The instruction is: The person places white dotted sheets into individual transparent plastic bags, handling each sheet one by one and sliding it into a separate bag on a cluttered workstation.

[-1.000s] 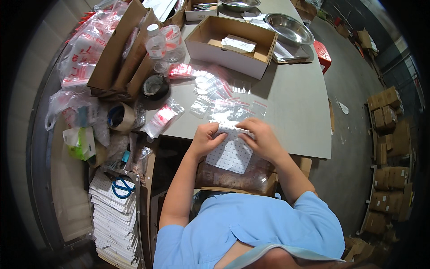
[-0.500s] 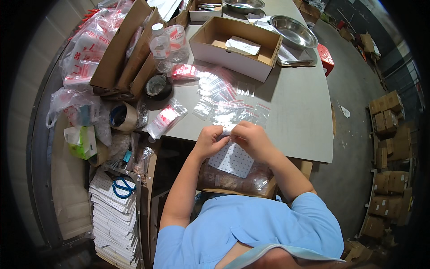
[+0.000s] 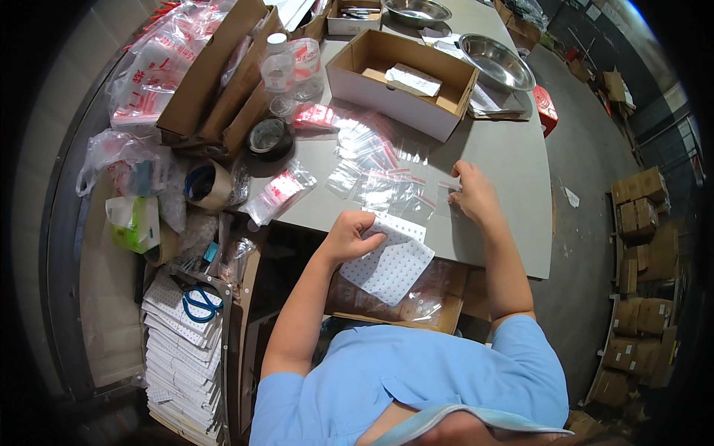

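Pretty decent light on the pale grey tabletop (image 3: pixel 506 215), looks like it falls from above. The flat clear plastic bags with red strips (image 3: pixel 368 145) at 12 o'clock throw harsh white glare, and the round shiny steel bowl (image 3: pixel 497 63) at 1 o'clock glints too. The open white-and-brown cardboard box (image 3: pixel 394 104) drops a soft shadow toward 4 o'clock. The grey concrete floor (image 3: pixel 580 245) at 3 o'clock is way dimmer. Bluish flare around 2, heavy fisheye bending, corners totally black.
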Available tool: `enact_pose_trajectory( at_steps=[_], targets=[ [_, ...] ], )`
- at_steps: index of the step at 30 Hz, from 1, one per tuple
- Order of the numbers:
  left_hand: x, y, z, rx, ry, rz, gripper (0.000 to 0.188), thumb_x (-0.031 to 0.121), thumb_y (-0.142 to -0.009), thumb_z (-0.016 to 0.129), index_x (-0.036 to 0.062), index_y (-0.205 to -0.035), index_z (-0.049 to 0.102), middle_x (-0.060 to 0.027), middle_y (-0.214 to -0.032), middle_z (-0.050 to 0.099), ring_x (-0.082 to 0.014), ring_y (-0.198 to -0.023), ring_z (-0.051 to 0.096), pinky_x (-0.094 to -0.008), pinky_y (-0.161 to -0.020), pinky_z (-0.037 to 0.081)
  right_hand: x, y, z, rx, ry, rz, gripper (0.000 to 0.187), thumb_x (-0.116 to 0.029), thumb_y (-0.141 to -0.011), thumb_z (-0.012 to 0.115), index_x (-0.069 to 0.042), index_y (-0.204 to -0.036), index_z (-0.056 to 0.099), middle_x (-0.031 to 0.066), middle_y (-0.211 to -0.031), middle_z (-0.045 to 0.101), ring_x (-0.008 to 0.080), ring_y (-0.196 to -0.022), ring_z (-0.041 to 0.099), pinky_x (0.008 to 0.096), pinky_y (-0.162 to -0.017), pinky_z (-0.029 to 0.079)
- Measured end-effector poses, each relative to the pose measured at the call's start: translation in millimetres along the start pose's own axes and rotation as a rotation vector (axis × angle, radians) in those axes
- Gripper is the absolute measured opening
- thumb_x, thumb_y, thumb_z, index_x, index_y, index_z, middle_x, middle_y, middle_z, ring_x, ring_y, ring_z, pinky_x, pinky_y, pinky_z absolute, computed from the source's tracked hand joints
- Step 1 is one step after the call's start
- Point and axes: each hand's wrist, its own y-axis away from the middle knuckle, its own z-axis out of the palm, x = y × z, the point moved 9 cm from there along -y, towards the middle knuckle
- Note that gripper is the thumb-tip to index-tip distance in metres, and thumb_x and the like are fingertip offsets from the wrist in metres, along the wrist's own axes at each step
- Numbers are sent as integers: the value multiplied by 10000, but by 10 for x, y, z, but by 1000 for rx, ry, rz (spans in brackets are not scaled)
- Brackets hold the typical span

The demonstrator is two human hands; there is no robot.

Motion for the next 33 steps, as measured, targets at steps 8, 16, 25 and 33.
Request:
enact_pose_trajectory(
  at_steps=[8,16,25,33],
  targets=[
    [-66,-8,24,-7,15,-9,143,49,-758,678,-37,-872,676,-33,-702,595,-68,-629,487,-238,-551,371,-509,112,485,-261,-147,-223,254,-38,-825,603,-55,-1064,517,194,-901,660,388,-879,628,452,-740,484],
    [1,-2,0,-8,-14,-23,140,47,-757,680,-35,-870,679,-47,-709,613,-77,-642,519,-249,-569,401,-410,-131,298,-279,-148,-113,189,-145,-802,715,-39,-904,597,177,-1018,586,353,-988,574,420,-826,471],
    [187,-28,-18,59,69,47,128,52,-724,700,-35,-730,606,-69,-588,527,-118,-565,468,-290,-530,373,-601,-189,288,-17,-70,-200,141,-92,-764,721,-31,-849,627,149,-1027,566,332,-984,540,403,-872,460],
    [222,-41,-4,-17,53,7,115,-10,-725,691,-17,-839,680,-69,-696,650,-117,-637,583,-275,-585,442,-1238,157,513,-323,-436,-423,157,-90,-832,659,-21,-973,666,148,-901,654,270,-810,641,346,-718,508]
  ],
)
